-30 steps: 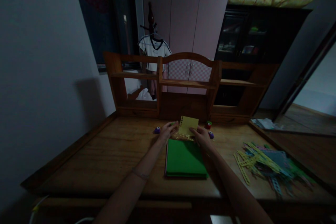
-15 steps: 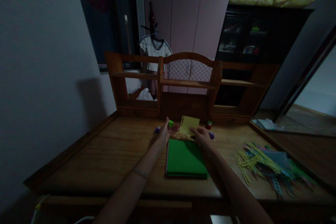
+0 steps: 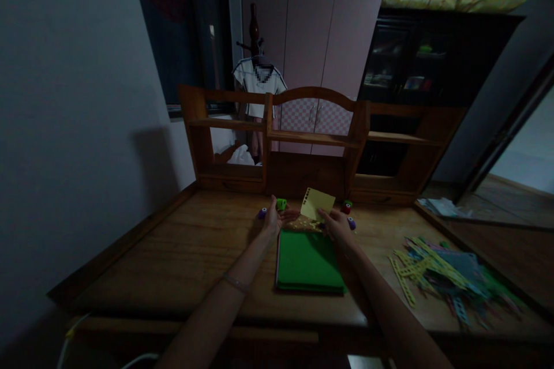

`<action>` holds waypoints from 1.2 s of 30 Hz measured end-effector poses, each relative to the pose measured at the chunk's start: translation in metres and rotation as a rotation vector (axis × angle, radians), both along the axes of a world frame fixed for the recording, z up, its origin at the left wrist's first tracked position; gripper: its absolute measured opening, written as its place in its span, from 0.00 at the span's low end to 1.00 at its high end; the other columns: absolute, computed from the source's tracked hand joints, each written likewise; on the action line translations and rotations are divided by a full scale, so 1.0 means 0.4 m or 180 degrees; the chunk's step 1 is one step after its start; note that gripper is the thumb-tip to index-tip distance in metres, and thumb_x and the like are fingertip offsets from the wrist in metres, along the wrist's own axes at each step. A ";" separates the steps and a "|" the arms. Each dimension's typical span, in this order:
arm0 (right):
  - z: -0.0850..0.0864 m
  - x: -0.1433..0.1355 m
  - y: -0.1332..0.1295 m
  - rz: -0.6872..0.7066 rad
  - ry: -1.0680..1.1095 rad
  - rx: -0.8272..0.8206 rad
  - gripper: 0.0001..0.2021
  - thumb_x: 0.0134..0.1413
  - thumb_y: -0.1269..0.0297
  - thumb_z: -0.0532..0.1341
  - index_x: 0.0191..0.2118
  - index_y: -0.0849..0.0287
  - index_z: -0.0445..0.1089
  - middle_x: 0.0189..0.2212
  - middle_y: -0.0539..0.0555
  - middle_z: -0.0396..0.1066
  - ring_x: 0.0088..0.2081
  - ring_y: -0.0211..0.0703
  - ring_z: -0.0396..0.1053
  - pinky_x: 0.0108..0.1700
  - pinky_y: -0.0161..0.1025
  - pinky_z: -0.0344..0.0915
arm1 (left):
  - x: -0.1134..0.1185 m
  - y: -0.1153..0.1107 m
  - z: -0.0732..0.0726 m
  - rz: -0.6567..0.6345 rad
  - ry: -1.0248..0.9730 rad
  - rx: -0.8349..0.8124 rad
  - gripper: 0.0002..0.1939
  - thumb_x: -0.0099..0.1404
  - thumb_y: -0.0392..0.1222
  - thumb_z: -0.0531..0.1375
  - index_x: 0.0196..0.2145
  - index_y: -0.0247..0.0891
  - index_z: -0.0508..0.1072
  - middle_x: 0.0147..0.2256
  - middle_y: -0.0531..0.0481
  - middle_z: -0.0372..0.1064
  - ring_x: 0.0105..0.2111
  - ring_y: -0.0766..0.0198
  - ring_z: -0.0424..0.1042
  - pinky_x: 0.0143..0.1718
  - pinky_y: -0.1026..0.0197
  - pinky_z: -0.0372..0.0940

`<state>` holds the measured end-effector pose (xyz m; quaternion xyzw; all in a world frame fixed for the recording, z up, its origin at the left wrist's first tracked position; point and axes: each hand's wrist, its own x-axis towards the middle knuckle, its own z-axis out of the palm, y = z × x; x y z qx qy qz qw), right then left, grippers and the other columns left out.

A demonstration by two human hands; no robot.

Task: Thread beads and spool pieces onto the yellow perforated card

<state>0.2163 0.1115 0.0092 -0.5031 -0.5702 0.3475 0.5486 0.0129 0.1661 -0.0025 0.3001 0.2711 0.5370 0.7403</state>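
Note:
A yellow sheet [image 3: 317,203] with holes punched along its left edge is pinched in my right hand [image 3: 336,225], tilted above the desk. My left hand [image 3: 277,217] is open just to the left of the sheet, fingers stretched out toward it. Small pale paper bits [image 3: 308,224] are scattered on the desk between the hands. Nearer to me lies a green foam-like pad or folder [image 3: 309,261]. Around the hands sit a small green figure [image 3: 281,204], a purple one [image 3: 262,213], another purple one [image 3: 351,223] and a red one with a green top [image 3: 347,207].
On the desk's right side lies a tangled pile of yellow, blue and green cut strips [image 3: 450,274]. A wooden shelf unit [image 3: 314,138] rises along the back edge of the wooden desk [image 3: 182,253]. A white cable [image 3: 64,346] hangs at the front left.
The yellow sheet has tilted and moved slightly right, away from my left hand. The whole view has shifted a little.

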 end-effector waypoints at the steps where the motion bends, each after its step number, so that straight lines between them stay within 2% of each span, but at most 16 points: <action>1: 0.003 -0.001 -0.001 -0.0010 0.0019 0.0013 0.21 0.46 0.46 0.59 0.30 0.63 0.68 0.14 0.47 0.62 0.12 0.33 0.56 0.11 0.29 0.51 | 0.000 0.001 -0.001 0.0018 0.0063 -0.0010 0.33 0.56 0.69 0.46 0.26 0.33 0.67 0.22 0.41 0.71 0.27 0.56 0.74 0.31 0.56 0.67; 5: 0.011 -0.004 -0.003 -0.0079 0.0110 0.0033 0.22 0.45 0.45 0.60 0.29 0.64 0.68 0.16 0.49 0.64 0.13 0.33 0.57 0.12 0.30 0.52 | 0.000 0.004 -0.008 0.0190 0.0210 -0.0067 0.33 0.54 0.70 0.47 0.24 0.34 0.68 0.18 0.47 0.68 0.18 0.63 0.69 0.22 0.62 0.64; 10: 0.004 -0.002 0.005 -0.0039 0.0134 -0.0010 0.22 0.45 0.45 0.60 0.29 0.64 0.68 0.17 0.51 0.66 0.13 0.34 0.58 0.12 0.30 0.54 | 0.000 0.004 -0.012 0.0400 0.0437 0.0112 0.31 0.53 0.69 0.50 0.21 0.34 0.66 0.14 0.52 0.62 0.11 0.70 0.60 0.13 0.68 0.53; 12: -0.001 0.000 0.009 -0.0013 0.0165 -0.0011 0.22 0.45 0.45 0.60 0.30 0.64 0.68 0.18 0.52 0.67 0.15 0.36 0.60 0.13 0.31 0.55 | 0.003 -0.001 -0.007 0.0569 0.0564 0.0277 0.28 0.52 0.66 0.55 0.23 0.34 0.68 0.17 0.51 0.65 0.14 0.70 0.63 0.14 0.69 0.55; 15: -0.003 -0.001 0.013 0.0015 0.0250 0.0026 0.22 0.44 0.45 0.60 0.31 0.64 0.69 0.20 0.53 0.68 0.16 0.36 0.62 0.14 0.31 0.56 | 0.014 -0.006 0.005 0.0788 0.0668 0.0581 0.22 0.50 0.57 0.63 0.30 0.34 0.70 0.25 0.48 0.70 0.21 0.67 0.70 0.22 0.67 0.62; 18: 0.005 -0.003 0.008 -0.0045 0.0191 0.0083 0.23 0.44 0.45 0.60 0.30 0.64 0.69 0.20 0.52 0.69 0.15 0.35 0.60 0.14 0.31 0.56 | 0.028 -0.004 0.011 0.0794 0.0668 0.0738 0.21 0.46 0.50 0.68 0.34 0.33 0.71 0.30 0.45 0.72 0.28 0.64 0.72 0.29 0.65 0.65; 22: 0.014 -0.007 -0.004 0.0043 -0.0002 0.0123 0.20 0.46 0.48 0.59 0.33 0.63 0.69 0.24 0.52 0.70 0.15 0.34 0.60 0.14 0.30 0.56 | 0.035 -0.004 0.010 0.0833 0.0883 0.0861 0.23 0.44 0.45 0.69 0.37 0.33 0.72 0.32 0.44 0.73 0.30 0.63 0.72 0.32 0.65 0.65; 27: 0.011 -0.007 -0.010 -0.0041 -0.0147 0.0120 0.18 0.48 0.50 0.57 0.35 0.62 0.68 0.21 0.51 0.69 0.14 0.35 0.61 0.12 0.30 0.53 | 0.034 -0.015 0.012 0.0613 0.1004 0.0920 0.25 0.45 0.44 0.69 0.42 0.33 0.73 0.33 0.44 0.73 0.30 0.63 0.73 0.36 0.62 0.66; 33: 0.008 0.001 -0.004 -0.0064 -0.0196 0.0259 0.17 0.49 0.51 0.57 0.35 0.62 0.68 0.19 0.49 0.67 0.11 0.33 0.57 0.10 0.30 0.51 | 0.040 -0.037 0.030 0.0289 0.0536 0.0875 0.23 0.44 0.40 0.70 0.40 0.32 0.74 0.37 0.43 0.72 0.34 0.63 0.72 0.43 0.60 0.65; 36: 0.008 0.003 -0.002 -0.0099 -0.0222 0.0269 0.17 0.48 0.51 0.57 0.34 0.62 0.68 0.20 0.50 0.67 0.12 0.33 0.58 0.11 0.31 0.52 | 0.041 -0.047 0.040 0.0129 0.0437 0.0787 0.23 0.43 0.39 0.70 0.39 0.32 0.75 0.38 0.43 0.72 0.35 0.63 0.71 0.43 0.61 0.64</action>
